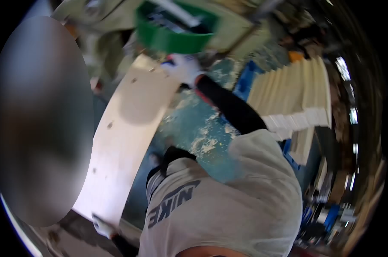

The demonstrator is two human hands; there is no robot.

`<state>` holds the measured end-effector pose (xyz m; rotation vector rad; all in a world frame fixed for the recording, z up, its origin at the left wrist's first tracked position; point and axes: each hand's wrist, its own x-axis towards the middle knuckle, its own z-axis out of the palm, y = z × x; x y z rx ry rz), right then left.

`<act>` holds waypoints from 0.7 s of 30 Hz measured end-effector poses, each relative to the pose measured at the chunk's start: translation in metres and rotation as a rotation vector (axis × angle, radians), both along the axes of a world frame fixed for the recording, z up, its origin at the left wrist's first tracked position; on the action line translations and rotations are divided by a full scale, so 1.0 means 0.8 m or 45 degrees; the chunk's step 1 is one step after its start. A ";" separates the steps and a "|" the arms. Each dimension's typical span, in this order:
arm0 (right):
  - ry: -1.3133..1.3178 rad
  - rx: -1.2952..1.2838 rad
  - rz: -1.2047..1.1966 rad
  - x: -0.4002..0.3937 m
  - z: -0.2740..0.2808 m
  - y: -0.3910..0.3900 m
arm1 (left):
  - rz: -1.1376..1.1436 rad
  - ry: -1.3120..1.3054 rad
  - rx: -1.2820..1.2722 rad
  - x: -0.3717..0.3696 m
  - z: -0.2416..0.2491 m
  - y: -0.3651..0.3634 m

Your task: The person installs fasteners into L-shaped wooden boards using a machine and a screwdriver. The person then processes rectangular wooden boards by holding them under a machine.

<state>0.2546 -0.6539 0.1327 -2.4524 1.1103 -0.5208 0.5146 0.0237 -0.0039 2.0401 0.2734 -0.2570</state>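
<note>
A long, pale, gently curved wooden panel (pixel 124 124) with several small dark holes lies slantwise between my two hands. My right hand (pixel 183 69), in a white glove with blue and red marks, is closed on the panel's far right corner, just below a green container-like guard (pixel 174 38). Down at the near end, my left hand (pixel 103 227), also gloved in white, grips the panel's edge with its thumb on top. The fingers under the panel are hidden. Motion blur softens the far hand.
A stack of similar pale curved panels (pixel 288 92) stands at right on a blue support (pixel 245 81). Wood dust (pixel 206 143) is scattered over the greenish floor. A big grey blurred oval covers the left side. Blurred machinery sits behind the green guard.
</note>
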 end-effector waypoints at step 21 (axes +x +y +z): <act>-0.443 -0.068 -0.175 -0.018 0.002 0.052 | -0.725 0.403 -0.095 -0.087 -0.099 -0.281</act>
